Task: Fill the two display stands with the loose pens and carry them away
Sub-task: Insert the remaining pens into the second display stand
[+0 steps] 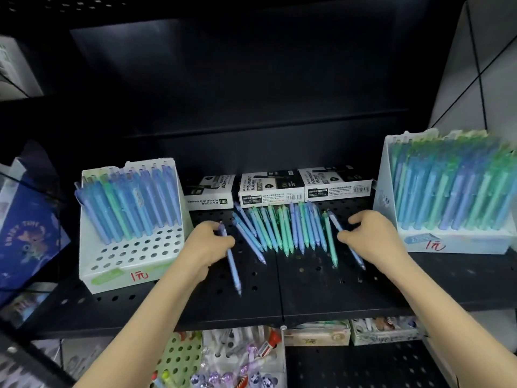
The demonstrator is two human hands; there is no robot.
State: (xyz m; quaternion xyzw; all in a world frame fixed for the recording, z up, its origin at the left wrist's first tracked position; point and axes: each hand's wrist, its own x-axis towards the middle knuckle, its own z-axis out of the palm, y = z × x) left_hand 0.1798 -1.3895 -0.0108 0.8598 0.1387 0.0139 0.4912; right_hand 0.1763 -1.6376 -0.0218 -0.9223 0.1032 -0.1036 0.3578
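L fingers curled round one blue pen, gripped near its top end, tip pointing near. L hand is just right of the L stand.

R fingers and thumb are closed on the end pen, rightmost of the loose pens. Contact is partly hidden, so the grip is judged, not confirmed. R hand is left of the R stand.

Loose pens are laid in a rough row mid-shelf, tips near, between the hands. L stand is part-filled: far rows taken, near holes open. R stand looks packed, but it's blurred and free holes can't be made out.

Risks, as judged:
- Both pens are held high w/ a long free end, so a tip could swing and miss its hole.
- The row could be brushed by a wrist and rolled toward the near edge.
- L stand looks light, so it could be shoved or tipped by a hard insertion.
- If R stand is full, the pen could be jammed or neighbours pushed out.

Surface: black perforated metal shelf, seam down the middle. Marker boxes are lined up along the far side, touching the row's far ends. Dark back panel behind. Blue printed box at far L. Lower shelf w/ mixed stationery is seen below the near edge, pale wall at R.
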